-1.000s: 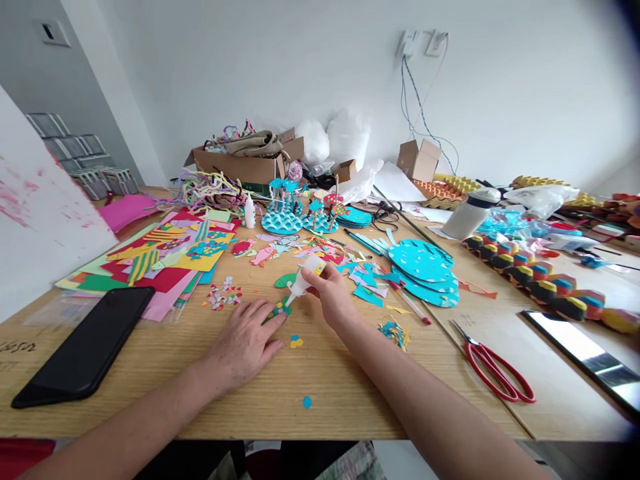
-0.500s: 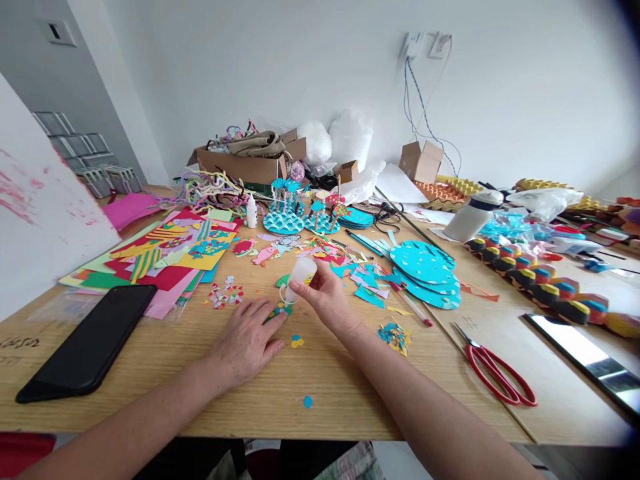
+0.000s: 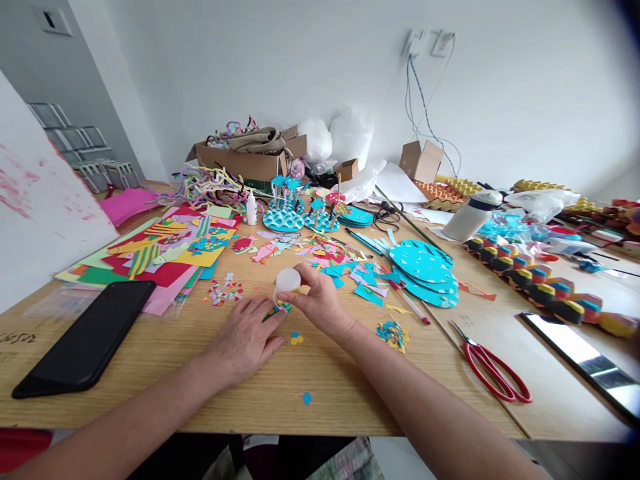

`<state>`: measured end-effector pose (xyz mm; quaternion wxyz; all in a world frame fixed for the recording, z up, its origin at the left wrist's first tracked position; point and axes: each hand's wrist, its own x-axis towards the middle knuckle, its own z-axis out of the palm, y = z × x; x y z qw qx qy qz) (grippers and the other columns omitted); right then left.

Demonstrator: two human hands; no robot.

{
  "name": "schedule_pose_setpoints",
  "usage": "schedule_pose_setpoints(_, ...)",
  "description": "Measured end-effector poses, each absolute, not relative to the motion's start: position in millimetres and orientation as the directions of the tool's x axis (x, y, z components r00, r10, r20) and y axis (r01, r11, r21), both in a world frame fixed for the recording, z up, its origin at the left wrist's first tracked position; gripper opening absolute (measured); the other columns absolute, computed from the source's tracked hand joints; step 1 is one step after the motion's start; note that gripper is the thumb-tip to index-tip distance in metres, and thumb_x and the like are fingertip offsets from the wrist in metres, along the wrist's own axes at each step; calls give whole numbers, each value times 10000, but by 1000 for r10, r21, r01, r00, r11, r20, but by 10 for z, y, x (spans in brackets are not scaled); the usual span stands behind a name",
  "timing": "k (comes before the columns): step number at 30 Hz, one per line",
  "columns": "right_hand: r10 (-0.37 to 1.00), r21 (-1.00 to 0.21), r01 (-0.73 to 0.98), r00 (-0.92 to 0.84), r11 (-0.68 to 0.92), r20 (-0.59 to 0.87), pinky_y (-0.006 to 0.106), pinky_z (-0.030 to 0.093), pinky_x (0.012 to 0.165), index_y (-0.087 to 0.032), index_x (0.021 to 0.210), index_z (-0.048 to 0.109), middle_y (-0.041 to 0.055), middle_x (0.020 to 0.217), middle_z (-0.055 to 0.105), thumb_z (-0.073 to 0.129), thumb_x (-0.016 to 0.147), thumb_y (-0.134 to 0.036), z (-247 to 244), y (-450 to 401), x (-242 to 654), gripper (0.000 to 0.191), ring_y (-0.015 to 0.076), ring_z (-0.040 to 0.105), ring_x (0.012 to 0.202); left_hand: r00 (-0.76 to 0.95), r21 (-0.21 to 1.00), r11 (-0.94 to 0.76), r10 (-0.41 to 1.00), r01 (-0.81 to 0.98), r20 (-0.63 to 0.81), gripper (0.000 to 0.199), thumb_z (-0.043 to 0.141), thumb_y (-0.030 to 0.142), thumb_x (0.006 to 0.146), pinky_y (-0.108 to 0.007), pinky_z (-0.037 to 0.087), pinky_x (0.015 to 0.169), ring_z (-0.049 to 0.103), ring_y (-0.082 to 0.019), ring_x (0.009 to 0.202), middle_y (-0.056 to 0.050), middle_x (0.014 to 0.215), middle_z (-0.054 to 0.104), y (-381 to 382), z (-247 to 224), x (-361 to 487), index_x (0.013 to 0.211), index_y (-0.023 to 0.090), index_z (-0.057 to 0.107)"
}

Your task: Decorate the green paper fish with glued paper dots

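Note:
My right hand is closed round a white glue bottle, which is tipped over with its base toward me and its nozzle hidden beneath. Under the bottle lies a green paper cutout with coloured dots, mostly covered. My left hand rests on the table with its fingers stretched out, the fingertips touching the cutout's near edge. Small blue and yellow paper dots lie just right of my left thumb. A single blue dot is closer to the table's front edge.
Red-handled scissors and a thin stick lie at the right. A black phone-like slab is at the left, near coloured paper sheets. Blue scalloped discs, paper scraps and another glue bottle stand farther back.
My right hand has lowered and tilted the glue bottle, bringing it down over the green cutout, so its base now faces me. My left hand stays in place.

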<state>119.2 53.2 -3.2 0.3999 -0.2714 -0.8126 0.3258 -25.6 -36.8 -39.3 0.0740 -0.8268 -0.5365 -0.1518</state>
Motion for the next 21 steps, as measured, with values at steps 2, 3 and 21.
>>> schedule_pose_setpoints(2,687,-740,174,-551,649,473,229,318,547,-202,645,467,-45,612,477,656,667,-289,-14,514,1192,209,116,426,595,377,39,-412,863,910,337,345,556,270,781,-465,363,901,461,-284,1067,-106,1121,552,-367,-399,-259,1114,183,533)
schedule_pose_setpoints(3,685,-740,174,-556,650,471,228,320,551,-203,638,471,-44,611,478,657,665,-280,-15,515,1193,203,116,430,600,377,39,-413,862,910,339,345,556,268,780,-466,363,901,461,-284,1067,-107,1124,550,-367,-398,-260,1113,181,533)
schedule_pose_setpoints(21,943,-955,-273,-269,119,195,304,458,688,-199,849,550,-1,815,601,678,613,-345,-143,727,1315,306,155,566,740,378,47,-410,874,911,307,336,525,272,800,-464,363,905,456,-278,1070,-115,1141,541,-371,-354,-256,1123,182,541)
